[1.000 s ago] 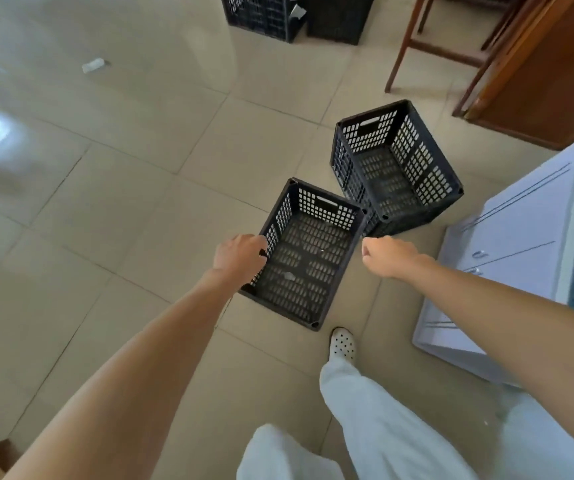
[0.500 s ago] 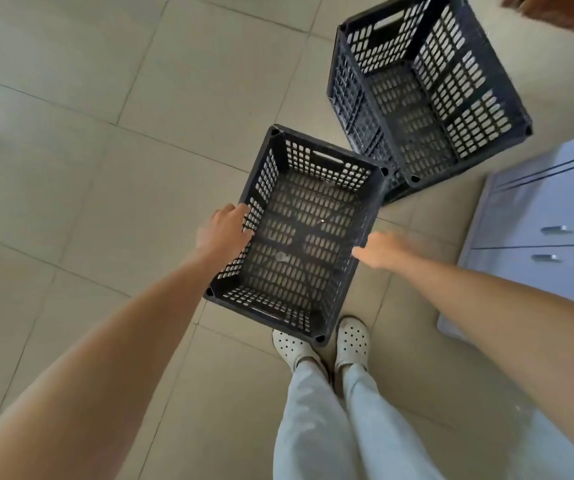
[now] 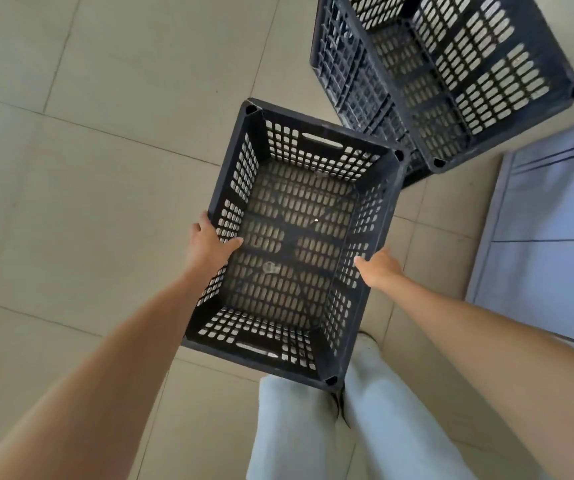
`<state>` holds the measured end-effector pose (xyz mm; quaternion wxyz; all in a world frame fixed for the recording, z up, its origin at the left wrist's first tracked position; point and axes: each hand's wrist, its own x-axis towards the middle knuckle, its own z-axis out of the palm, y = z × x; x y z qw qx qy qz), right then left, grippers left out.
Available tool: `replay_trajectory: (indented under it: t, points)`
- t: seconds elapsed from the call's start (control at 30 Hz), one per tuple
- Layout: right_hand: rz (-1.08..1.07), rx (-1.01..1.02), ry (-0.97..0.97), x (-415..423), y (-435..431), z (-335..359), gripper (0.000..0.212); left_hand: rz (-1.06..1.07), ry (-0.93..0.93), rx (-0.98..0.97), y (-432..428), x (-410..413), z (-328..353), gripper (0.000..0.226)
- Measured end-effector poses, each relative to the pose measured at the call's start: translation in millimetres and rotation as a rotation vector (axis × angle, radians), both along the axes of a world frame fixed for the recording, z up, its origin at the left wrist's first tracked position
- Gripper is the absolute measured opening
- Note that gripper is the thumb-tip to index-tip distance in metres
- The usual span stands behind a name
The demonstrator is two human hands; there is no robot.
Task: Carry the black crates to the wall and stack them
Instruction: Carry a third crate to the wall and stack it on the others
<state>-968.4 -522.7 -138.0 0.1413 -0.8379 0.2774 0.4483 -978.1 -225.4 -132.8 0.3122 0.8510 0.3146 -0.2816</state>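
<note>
An empty black perforated crate point(image 3: 387, 206) fills the middle of the head view, seen straight from above over my legs. My left hand point(image 3: 209, 242) grips its left long wall, thumb inside over the rim. On the opposite long wall my right hand point(image 3: 379, 270) holds the rim, fingers hidden outside it. A second black crate point(image 3: 527, 64), also empty, stands on the tiled floor at the upper right, its near corner close to the held crate's far right corner.
A pale blue-grey cabinet point(image 3: 548, 258) with drawer handles stands at the right edge, close to my right forearm. Beige floor tiles point(image 3: 88, 150) spread to the left and ahead. My light trouser legs point(image 3: 299, 434) are right below the crate.
The crate has come up and closer to the camera, now covering my shoes. Both hands have settled onto its long walls. The view has tilted further down, and the chair and far crates are out of sight.
</note>
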Motion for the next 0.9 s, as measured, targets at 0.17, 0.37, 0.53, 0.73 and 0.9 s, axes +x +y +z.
replay_trajectory:
  t: [0.17,0.37,0.53,0.73,0.9]
  points:
    - [-0.024,-0.023,0.010,5,5,13,0.064,0.199,0.042,-0.067,12,6,12,0.070]
    - [0.070,0.016,0.015,15,27,68,0.064,0.283,0.076,-0.075,42,-15,71,0.063]
    - [0.188,0.102,-0.032,27,50,132,0.054,0.284,0.044,-0.013,65,-48,153,0.056]
    - [0.436,0.129,-0.122,30,81,255,0.060,0.302,-0.025,0.136,75,-109,280,0.049]
    - [0.647,0.194,-0.197,24,101,345,0.056,0.460,-0.091,0.180,68,-168,379,0.038]
